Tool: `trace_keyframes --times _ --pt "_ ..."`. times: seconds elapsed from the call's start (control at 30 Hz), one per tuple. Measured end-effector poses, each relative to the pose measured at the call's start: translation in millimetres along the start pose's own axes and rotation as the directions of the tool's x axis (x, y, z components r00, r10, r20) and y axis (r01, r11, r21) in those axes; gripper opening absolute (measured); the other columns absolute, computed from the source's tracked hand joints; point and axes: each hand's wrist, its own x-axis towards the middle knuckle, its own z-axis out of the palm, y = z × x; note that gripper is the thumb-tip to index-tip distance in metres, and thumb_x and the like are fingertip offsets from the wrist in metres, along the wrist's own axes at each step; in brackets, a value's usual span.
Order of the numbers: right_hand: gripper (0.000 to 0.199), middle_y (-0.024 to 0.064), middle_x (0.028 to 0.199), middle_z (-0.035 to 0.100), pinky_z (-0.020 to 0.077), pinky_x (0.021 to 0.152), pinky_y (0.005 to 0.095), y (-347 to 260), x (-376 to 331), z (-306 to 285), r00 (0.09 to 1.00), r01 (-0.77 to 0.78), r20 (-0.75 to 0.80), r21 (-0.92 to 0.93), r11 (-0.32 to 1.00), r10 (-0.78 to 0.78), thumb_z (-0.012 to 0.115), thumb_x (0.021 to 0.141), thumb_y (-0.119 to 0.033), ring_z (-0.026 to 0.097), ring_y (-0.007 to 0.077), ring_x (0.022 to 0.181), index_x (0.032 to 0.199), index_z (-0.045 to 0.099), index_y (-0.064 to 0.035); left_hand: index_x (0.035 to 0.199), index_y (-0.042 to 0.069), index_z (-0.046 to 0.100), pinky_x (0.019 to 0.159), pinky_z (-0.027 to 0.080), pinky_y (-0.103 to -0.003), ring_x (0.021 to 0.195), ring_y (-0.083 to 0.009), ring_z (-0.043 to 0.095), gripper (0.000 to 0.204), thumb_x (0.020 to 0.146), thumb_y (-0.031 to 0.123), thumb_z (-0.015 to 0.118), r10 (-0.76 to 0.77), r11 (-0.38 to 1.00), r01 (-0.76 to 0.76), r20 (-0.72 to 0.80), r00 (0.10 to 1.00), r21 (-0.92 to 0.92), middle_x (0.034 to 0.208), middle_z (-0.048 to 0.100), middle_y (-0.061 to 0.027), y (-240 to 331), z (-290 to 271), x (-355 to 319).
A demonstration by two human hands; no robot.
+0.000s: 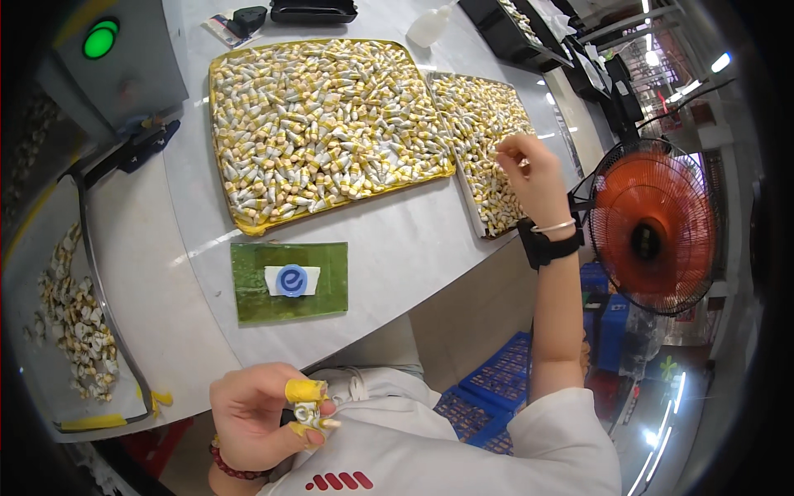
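Care counts here: left hand (263,413) pinches several small capped pieces (308,413), so right hand (533,174), fingertips closing over the narrower tray (465,192), should lift one piece cleanly.

Two trays (225,74) heaped with uncountable small cream-and-yellow pieces (322,124), one green mat (248,285), one orange fan (653,227), one green light (100,39)

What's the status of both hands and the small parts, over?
Left hand grip shut on a few parts near the chest. Right hand pinching at the right tray; pick not clear. Yellow tray full. Nothing in the way.
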Motion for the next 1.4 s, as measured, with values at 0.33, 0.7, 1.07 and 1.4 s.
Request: trace_keyframes --times 0.33,0.7,1.07,1.4 --pt "0.015 0.0050 0.078 0.062 0.0452 0.051 0.0216 -108.1 -51.6 11.5 0.941 -0.060 0.255 0.770 0.635 -0.221 0.055 0.076 0.007 0.059 0.0098 0.066 0.088 0.059 0.0007 0.095 -0.008 0.056 0.074 0.054 -0.031 0.078 -0.0196 0.066 0.033 0.069 0.001 0.076 0.061 0.998 -0.061 -0.059 0.996 -0.010 0.086 0.064 -0.0150 1.1 -6.4 -2.9" --pt "0.016 0.0068 0.075 0.054 0.0457 0.057 0.0315 -153.9 -33.3 61.3 0.734 0.607 0.172 0.269 0.748 -0.657 0.064 0.068 -0.002 0.054 0.0227 0.068 0.083 0.057 -0.0033 0.094 -0.007 0.055 0.072 0.055 -0.031 0.078 -0.0206 0.066 0.042 0.067 0.012 0.082 0.118 0.991 -0.127 -0.156 0.981 -0.050 0.087 0.063 -0.0145 3.4 -15.1 -15.4" --pt "0.017 0.0053 0.077 0.057 0.0472 0.057 0.0291 -177.7 -44.1 68.3 0.744 0.613 0.245 0.122 0.781 -0.622 0.065 0.067 0.001 0.055 0.0208 0.066 0.083 0.064 -0.0038 0.090 -0.007 0.060 0.062 0.053 -0.027 0.070 -0.0179 0.064 0.035 0.067 0.010 0.081 0.339 0.926 -0.303 -0.145 0.929 0.225 0.081 0.065 -0.0145 1.2 -16.8 -17.0" --pt "0.025 0.0082 0.080 0.064 0.0493 0.060 0.0292 -184.5 -77.4 27.8 0.871 0.210 0.110 0.798 0.565 -0.478 0.071 0.067 0.007 0.061 0.0217 0.067 0.090 0.067 -0.0010 0.089 -0.004 0.061 0.063 0.053 -0.029 0.072 -0.0225 0.066 0.024 0.073 0.007 0.075 0.472 0.734 -0.460 0.111 0.874 0.499 0.084 0.068 -0.0156 -1.4 -10.4 -9.6"
